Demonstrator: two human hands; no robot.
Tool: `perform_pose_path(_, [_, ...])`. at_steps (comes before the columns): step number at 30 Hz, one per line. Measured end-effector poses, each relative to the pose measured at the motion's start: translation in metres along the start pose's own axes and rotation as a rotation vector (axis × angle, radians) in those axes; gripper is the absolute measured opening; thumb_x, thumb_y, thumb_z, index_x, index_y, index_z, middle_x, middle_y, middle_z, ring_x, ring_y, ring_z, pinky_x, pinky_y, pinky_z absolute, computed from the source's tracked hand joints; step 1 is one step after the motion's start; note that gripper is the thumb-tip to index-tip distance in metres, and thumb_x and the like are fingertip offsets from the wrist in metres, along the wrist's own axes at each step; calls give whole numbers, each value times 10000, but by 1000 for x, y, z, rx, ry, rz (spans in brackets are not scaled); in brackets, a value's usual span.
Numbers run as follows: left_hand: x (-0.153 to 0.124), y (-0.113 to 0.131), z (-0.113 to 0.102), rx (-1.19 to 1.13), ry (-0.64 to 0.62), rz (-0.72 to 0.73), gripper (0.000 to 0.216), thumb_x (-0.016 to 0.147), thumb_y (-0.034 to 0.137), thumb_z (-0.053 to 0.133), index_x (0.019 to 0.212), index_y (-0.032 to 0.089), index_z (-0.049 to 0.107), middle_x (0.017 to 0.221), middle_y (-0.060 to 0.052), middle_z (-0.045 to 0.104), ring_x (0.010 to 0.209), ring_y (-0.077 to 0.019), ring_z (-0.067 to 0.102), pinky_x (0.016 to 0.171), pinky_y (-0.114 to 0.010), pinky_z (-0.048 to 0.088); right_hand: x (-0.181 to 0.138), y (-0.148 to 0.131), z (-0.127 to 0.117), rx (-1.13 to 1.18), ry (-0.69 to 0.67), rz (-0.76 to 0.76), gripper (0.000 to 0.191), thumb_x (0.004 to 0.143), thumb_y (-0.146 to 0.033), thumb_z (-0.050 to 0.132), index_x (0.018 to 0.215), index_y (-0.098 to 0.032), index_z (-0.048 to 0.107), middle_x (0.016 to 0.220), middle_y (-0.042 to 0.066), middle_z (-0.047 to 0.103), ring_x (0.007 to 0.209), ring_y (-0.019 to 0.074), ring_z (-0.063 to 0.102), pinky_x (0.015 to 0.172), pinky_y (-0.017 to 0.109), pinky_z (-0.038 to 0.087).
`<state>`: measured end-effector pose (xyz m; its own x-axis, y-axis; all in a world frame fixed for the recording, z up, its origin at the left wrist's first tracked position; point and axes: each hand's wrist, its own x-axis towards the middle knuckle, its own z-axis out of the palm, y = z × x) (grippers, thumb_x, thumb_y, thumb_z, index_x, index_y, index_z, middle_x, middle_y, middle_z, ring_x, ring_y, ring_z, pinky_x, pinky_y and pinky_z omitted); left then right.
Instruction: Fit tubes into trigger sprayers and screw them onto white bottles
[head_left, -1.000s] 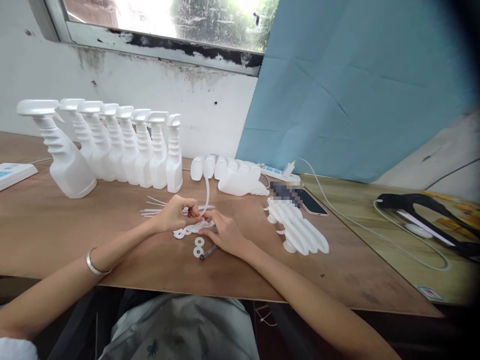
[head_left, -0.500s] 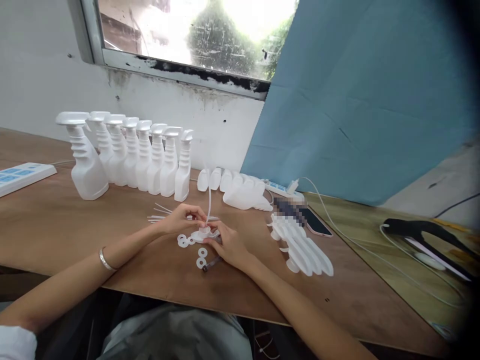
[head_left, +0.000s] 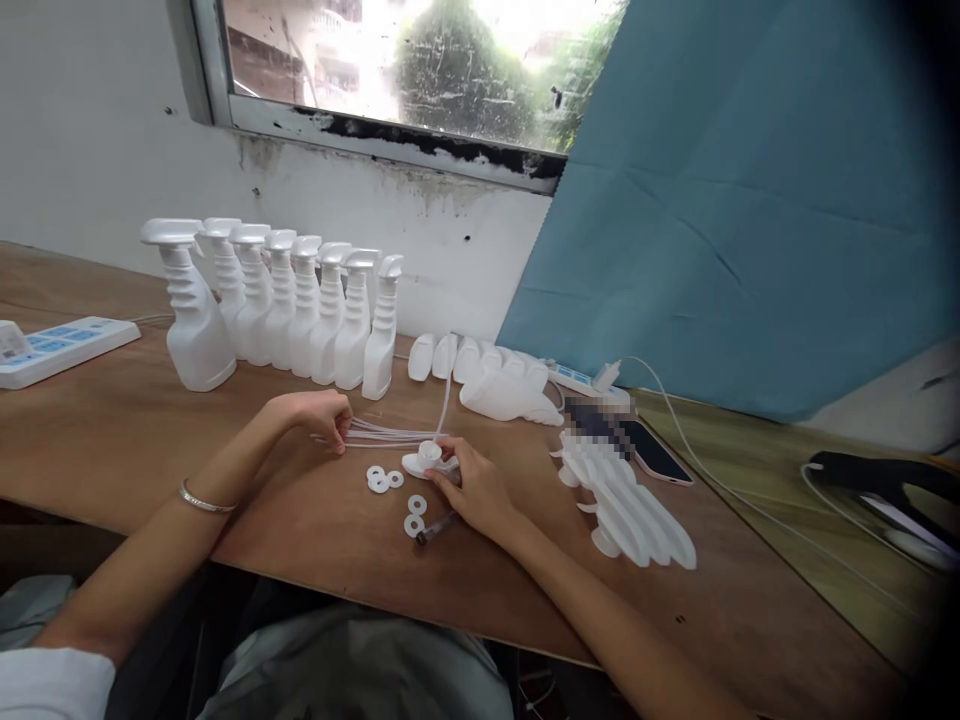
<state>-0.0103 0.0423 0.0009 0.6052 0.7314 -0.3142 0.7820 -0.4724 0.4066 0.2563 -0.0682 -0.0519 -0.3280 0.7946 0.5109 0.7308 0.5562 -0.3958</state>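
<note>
My right hand (head_left: 480,490) grips a white spray trigger head (head_left: 417,463), held low over the table with its round collar facing up. A thin clear dip tube (head_left: 444,395) rises from the collar. To the left, my left hand (head_left: 319,412) is closed, its fingertips pointing down at a loose bundle of dip tubes (head_left: 390,432); whether a tube is pinched there is hidden. Just in front of the trigger head lie several white ring washers (head_left: 379,483). A clear part with a dark end (head_left: 435,529) rests beside two of them, partly below my right hand.
Several white spray bottles (head_left: 196,345) with heads stand in a row at back left. More bottles (head_left: 499,392) lie near the wall. White trigger heads (head_left: 630,500) are lined up on the right, beside a phone (head_left: 656,452). Power strips (head_left: 75,345) and cables lie around.
My left hand has left the collar and moved left to the loose tubes. My right hand stays on the trigger head, with the dip tube standing in it. The view has shifted slightly.
</note>
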Motion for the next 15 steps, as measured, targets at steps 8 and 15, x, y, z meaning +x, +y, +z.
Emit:
perform_pose_path(8, [4,4,4,77,-10,91,140,582,304,613,619,169,625,605,-8,602,547,-132,509,474,-198,327,-1,-1,-1,4,10,-21,292,771,-285,552,1032,-203,451,949,46,589,860,184,566,760,321,449])
perform_pose_path(15, [-1,9,3,118,68,81,150,626,307,582,684,171,607,674,-11,594,596,-137,516,498,-198,331,1,-4,-3,70,-51,10,324,729,-233,583,1026,-217,456,964,36,586,865,185,561,766,328,448])
